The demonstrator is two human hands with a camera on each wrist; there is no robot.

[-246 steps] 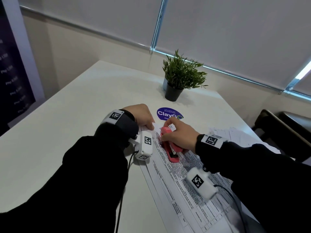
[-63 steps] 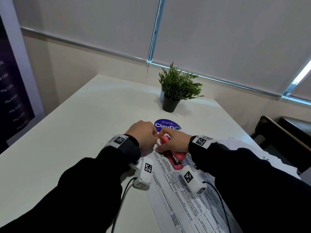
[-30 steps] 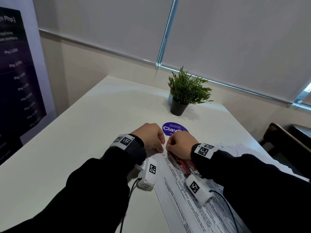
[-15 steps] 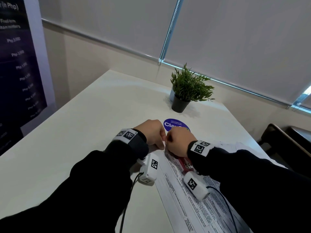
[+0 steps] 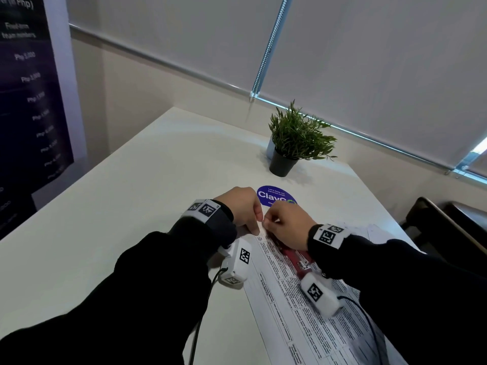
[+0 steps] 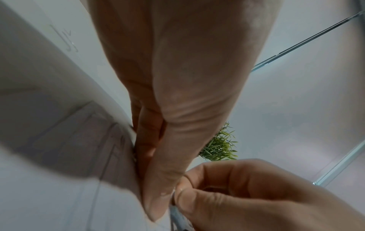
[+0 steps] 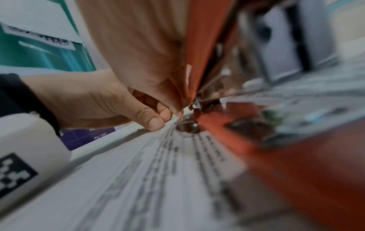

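Note:
A stack of printed papers (image 5: pixel 287 299) lies on the white table (image 5: pixel 131 206). My left hand (image 5: pixel 257 227) pinches the stack's top left corner with curled fingers; the left wrist view shows thumb and finger of the left hand (image 6: pixel 156 203) pressed together on the sheet edge. My right hand (image 5: pixel 268 221) is a fist right beside it, curled over the front of a red stapler (image 5: pixel 297 259) that lies on the papers under the wrist. In the right wrist view the stapler (image 7: pixel 296 171) has its mouth at the paper corner, and the left hand (image 7: pixel 162 118) touches that spot.
A small potted plant (image 5: pixel 297 138) stands at the table's far side, with a round blue sticker (image 5: pixel 274 196) just beyond my hands. More loose sheets (image 5: pixel 369 233) lie to the right. A dark chair (image 5: pixel 442 227) sits past the right edge. White cameras hang under both wrists.
My right hand has curled into a fist over the stapler's front, which showed pink between the fingers two seconds ago. Both hands stay together at the paper corner. The head view has tilted.

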